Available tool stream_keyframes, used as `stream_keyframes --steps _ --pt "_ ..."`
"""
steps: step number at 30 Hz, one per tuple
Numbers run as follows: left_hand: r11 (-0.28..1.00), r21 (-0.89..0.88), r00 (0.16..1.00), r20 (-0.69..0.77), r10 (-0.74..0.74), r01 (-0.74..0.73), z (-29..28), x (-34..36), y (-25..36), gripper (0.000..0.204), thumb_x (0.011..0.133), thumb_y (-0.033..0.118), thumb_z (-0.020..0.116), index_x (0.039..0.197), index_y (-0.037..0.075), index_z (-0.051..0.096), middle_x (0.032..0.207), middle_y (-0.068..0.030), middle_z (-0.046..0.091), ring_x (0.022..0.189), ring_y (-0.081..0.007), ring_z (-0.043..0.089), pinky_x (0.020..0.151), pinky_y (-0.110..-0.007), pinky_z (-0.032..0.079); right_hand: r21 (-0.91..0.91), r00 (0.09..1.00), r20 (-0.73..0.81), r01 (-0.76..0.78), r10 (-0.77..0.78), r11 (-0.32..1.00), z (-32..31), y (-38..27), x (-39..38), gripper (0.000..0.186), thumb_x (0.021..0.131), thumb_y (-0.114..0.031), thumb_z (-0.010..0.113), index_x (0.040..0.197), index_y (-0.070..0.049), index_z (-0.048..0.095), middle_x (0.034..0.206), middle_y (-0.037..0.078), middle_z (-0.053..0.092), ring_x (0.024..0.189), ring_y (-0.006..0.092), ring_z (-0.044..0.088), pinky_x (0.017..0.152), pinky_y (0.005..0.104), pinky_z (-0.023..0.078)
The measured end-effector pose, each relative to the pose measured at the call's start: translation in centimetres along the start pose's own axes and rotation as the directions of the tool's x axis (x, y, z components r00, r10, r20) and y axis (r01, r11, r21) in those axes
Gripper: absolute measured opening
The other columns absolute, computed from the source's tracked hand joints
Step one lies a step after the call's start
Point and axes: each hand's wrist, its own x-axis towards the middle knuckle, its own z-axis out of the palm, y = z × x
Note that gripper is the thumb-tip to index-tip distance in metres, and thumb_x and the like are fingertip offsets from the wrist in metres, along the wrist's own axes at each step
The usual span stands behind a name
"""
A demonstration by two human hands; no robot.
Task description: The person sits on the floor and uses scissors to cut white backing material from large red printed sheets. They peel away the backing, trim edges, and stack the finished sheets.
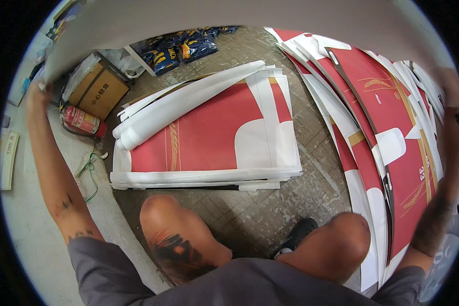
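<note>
I hold a large white sheet (239,20) stretched across the top of the view, its pale underside facing me. My left hand (37,93) grips its left edge with the arm raised. My right hand (451,86), blurred, holds its right edge. Below the sheet a flat stack of red and white printed sheets (209,137) lies on the floor in front of my knees, with a loosely rolled white sheet (183,104) on top. A second, fanned pile of the same red printed sheets (382,127) runs along my right side.
A red fire extinguisher (81,121) lies beside a brown cardboard box (98,92) at the left. Blue and yellow packets (183,48) sit at the back. A green string (89,171) lies on the pale floor. My black shoe (297,235) rests between my bare knees.
</note>
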Motion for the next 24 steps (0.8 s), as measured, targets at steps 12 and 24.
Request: stream_keyframes --steps 12,24 --pt "0.85 -0.058 0.749 -0.445 -0.491 0.523 -30.3 -9.9 -33.1 0.027 0.089 -0.001 0.053 0.115 -0.009 0.051 0.113 -0.0228 0.06 0.095 -0.0374 0.065 0.086 -0.051 0.057 0.442 0.675 0.695 -0.128 -0.249 0.888 23.4 -22.9 -29.2 0.04 0.082 -0.002 0.055 0.122 -0.004 0.062 0.125 0.015 0.063 0.111 0.0281 0.06 0.093 0.0402 0.047" --pt "-0.112 0.816 0.824 0.564 -0.057 -0.567 -19.5 -20.8 -37.1 0.064 0.078 0.022 0.072 0.135 0.004 0.049 0.142 -0.0217 0.046 0.13 -0.0387 0.045 0.113 -0.046 0.033 0.624 0.507 0.747 -0.313 -0.43 0.716 22.2 -28.0 -35.1 0.058 0.084 0.002 0.052 0.14 -0.012 0.051 0.144 0.013 0.051 0.13 0.0357 0.05 0.106 0.0417 0.044"
